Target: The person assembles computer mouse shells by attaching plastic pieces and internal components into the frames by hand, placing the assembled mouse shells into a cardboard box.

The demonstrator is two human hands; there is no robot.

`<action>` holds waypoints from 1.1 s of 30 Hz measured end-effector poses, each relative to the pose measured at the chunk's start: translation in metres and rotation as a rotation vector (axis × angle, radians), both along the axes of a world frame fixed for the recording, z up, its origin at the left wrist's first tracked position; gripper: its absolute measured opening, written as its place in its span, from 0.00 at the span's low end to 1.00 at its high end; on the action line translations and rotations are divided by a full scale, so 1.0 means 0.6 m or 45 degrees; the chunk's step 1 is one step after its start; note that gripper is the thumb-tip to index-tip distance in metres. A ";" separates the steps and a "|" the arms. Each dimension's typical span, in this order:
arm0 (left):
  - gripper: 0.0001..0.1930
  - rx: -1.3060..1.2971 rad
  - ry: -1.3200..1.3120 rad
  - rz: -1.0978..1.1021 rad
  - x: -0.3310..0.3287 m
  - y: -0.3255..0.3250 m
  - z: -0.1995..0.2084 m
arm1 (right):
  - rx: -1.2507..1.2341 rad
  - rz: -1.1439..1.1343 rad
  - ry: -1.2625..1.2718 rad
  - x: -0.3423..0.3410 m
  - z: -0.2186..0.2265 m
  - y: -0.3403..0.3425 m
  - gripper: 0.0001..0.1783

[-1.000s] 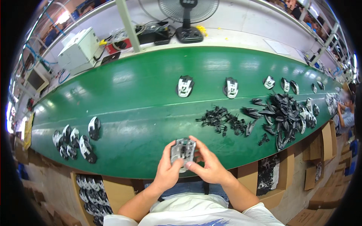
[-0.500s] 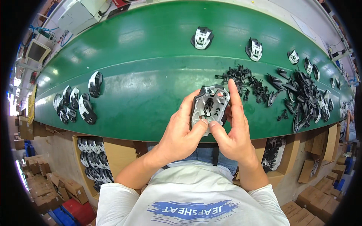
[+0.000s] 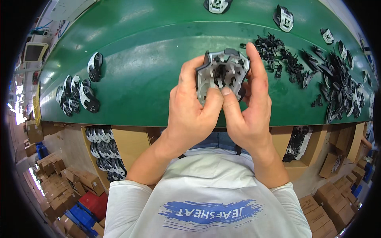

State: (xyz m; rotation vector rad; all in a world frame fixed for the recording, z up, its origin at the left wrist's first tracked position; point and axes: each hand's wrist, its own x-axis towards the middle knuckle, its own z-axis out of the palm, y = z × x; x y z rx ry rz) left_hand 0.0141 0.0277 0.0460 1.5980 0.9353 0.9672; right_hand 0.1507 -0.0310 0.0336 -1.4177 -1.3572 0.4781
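Between both hands, in front of my body, is a computer-mouse shell (image 3: 235, 75), white inside with a black outer edge, its hollow side toward me. A small black plastic piece (image 3: 219, 73) sits in the middle of its hollow. My left hand (image 3: 189, 109) wraps the shell's left side, its thumb pushed in at the near end. From the right, my right hand (image 3: 252, 108) closes on it, thumb tip beside the left thumb and index finger stretched up along the side. The thumbs hide part of the inside.
The green worktable (image 3: 135, 75) carries black-and-white shells (image 3: 89, 97) at the left and more at the far side. To the right lie small black clips (image 3: 291, 63) and a heap of black parts (image 3: 341, 83). Below the edge stand cartons of shells (image 3: 104, 152).
The head view has shifted, so the table sits higher in it. Both hands have raised and tilted the shell, and the thumbs now reach further in toward the black piece.
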 end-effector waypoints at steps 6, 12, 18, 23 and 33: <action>0.23 0.044 0.072 -0.048 -0.001 0.000 -0.027 | -0.102 0.054 0.382 0.012 -0.024 0.006 0.38; 0.22 -0.082 0.030 -0.047 -0.003 -0.011 -0.042 | -0.264 0.088 0.544 0.015 -0.028 0.000 0.36; 0.22 -0.027 0.071 -0.057 -0.004 -0.014 -0.047 | -0.124 0.027 0.484 0.004 -0.041 0.002 0.35; 0.23 0.053 0.183 -0.099 -0.015 -0.017 -0.032 | -0.199 0.065 0.562 0.012 -0.034 -0.006 0.36; 0.33 -0.585 -0.163 -0.280 -0.032 -0.044 0.056 | -0.545 0.269 1.217 0.030 0.068 -0.051 0.53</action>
